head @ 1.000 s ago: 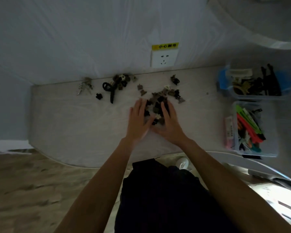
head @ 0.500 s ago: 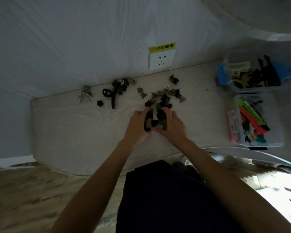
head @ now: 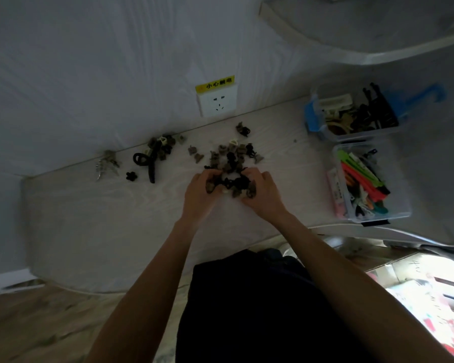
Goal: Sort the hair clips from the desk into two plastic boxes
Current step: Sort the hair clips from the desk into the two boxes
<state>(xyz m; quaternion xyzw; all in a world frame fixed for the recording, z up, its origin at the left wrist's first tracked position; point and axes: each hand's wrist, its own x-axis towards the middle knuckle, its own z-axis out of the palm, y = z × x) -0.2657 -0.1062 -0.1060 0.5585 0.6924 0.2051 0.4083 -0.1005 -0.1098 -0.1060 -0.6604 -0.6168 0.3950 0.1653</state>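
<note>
I see my left hand (head: 201,191) and right hand (head: 264,192) curled around a heap of small brown and black plastic hair clips (head: 230,183) between them on the pale wood-grain table (head: 102,218), gripping it from both sides

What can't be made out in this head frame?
- Clips scooped between left hand and right hand: count hidden by curled fingers.
- Silvery heap at the desk's far left: too dark and small to identify.
- Far box contents: murky tangle, kinds unclear.
</note>
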